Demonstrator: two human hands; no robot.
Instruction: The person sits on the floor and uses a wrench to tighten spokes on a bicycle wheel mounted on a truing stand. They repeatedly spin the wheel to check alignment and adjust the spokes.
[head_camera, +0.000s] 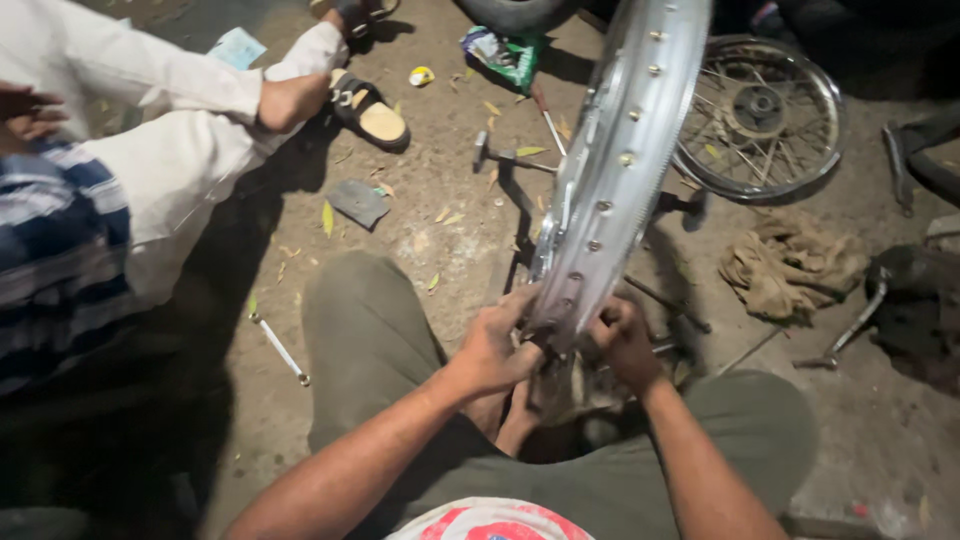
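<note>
A shiny metal wheel rim (615, 150) with spoke holes stands on edge in front of me, its lower end between my knees. My left hand (497, 345) grips the rim's lower left side. On the lower right side my right hand (622, 340) is closed over the rim and a spoke. The lowest part of the rim is hidden behind my hands and legs.
A seated person in white trousers (170, 150) and sandals (370, 110) is at the left. A spoked wheel (760, 115) lies at the back right, a rag (790, 265) near it. A wrench (280, 348), hammer (510, 155) and other tools lie on the dirt ground.
</note>
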